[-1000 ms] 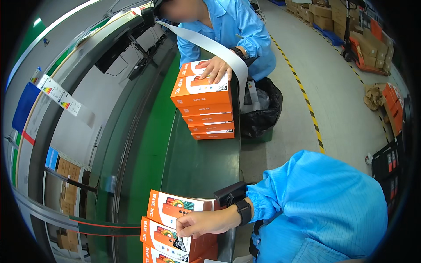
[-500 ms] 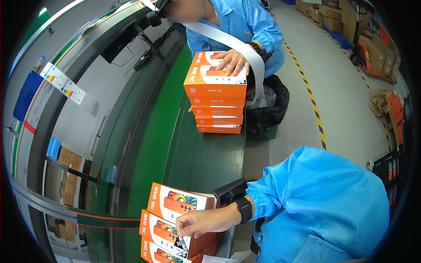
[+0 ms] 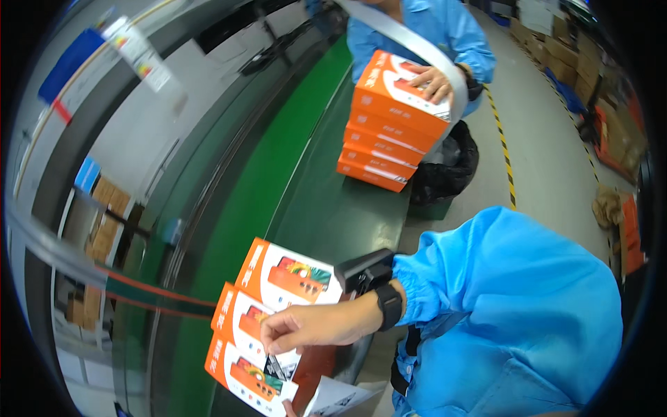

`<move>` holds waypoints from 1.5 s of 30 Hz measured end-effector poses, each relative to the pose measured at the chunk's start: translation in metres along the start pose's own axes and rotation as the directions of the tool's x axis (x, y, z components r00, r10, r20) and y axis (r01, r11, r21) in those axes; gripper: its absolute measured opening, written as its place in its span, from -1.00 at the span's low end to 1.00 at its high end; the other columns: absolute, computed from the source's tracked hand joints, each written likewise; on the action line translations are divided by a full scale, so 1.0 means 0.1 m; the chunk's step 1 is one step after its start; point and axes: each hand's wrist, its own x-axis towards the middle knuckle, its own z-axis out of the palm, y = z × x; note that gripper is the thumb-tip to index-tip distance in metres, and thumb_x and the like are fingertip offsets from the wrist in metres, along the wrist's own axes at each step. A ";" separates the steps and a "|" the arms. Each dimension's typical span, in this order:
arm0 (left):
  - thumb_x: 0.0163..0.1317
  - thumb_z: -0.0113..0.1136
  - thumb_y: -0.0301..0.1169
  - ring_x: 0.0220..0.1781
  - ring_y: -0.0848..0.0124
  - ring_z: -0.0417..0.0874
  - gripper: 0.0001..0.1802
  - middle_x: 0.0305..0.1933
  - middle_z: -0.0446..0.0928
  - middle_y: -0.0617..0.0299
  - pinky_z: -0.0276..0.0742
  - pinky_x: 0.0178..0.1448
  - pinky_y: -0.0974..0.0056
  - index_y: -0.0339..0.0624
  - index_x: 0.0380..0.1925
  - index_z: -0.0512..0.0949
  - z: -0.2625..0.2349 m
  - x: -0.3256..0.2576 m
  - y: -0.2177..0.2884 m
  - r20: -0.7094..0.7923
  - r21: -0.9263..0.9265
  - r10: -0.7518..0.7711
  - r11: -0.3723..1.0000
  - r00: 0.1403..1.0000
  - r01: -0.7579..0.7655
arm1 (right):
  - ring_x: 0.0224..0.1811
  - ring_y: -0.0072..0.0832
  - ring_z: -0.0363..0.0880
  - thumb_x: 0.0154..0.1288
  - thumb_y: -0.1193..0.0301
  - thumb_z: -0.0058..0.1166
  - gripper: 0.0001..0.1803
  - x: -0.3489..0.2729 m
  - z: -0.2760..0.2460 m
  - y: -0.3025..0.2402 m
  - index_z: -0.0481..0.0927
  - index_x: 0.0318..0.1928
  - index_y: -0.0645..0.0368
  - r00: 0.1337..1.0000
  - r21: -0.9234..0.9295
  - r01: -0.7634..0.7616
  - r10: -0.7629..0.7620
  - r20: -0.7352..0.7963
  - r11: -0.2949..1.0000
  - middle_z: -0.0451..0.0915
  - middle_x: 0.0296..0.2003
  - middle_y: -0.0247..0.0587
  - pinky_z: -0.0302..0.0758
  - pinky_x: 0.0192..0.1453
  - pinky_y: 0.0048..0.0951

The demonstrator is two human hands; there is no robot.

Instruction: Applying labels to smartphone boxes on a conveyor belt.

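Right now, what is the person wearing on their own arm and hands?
The right hand is bare, no glove. Its arm wears a bright blue work sleeve with a gathered elastic cuff, a black wristwatch at the wrist. The left hand barely shows at the lower edge.

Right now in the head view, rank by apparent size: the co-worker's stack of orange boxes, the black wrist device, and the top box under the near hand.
1. Stack of orange boxes, largest.
2. Top box, though nearness to the camera inflates it.
3. Black wrist device, smallest.
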 end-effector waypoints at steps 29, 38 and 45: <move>0.08 0.04 -0.29 -0.61 0.37 0.42 -0.64 -0.10 0.45 -0.09 0.23 -0.55 0.44 -0.23 -0.75 0.23 0.17 0.27 0.07 0.147 -0.141 0.312 0.946 0.939 -0.292 | -0.63 -0.59 0.25 -0.11 0.55 -0.11 -0.94 1.25 0.72 0.37 0.38 -0.53 0.27 0.661 -0.819 0.194 0.545 0.516 0.540 0.30 -0.70 -0.34 0.26 -0.52 -0.56; 0.11 0.01 -0.28 -0.58 0.41 0.46 -0.65 -0.12 0.47 -0.05 0.22 -0.54 0.45 -0.23 -0.74 0.26 0.17 0.27 0.03 0.171 -0.146 0.309 0.947 0.936 -0.286 | -0.66 -0.58 0.24 -0.10 0.56 -0.10 -0.97 1.24 0.74 0.37 0.38 -0.54 0.26 0.677 -0.839 0.189 0.551 0.488 0.510 0.30 -0.72 -0.33 0.25 -0.55 -0.56; 0.11 0.02 -0.27 -0.60 0.42 0.45 -0.65 -0.12 0.47 -0.02 0.22 -0.56 0.46 -0.22 -0.75 0.26 0.16 0.28 0.02 0.172 -0.161 0.305 0.947 0.937 -0.278 | -0.67 -0.58 0.25 -0.07 0.55 -0.10 -0.97 1.23 0.74 0.38 0.39 -0.54 0.26 0.698 -0.849 0.203 0.536 0.475 0.488 0.30 -0.73 -0.32 0.25 -0.56 -0.56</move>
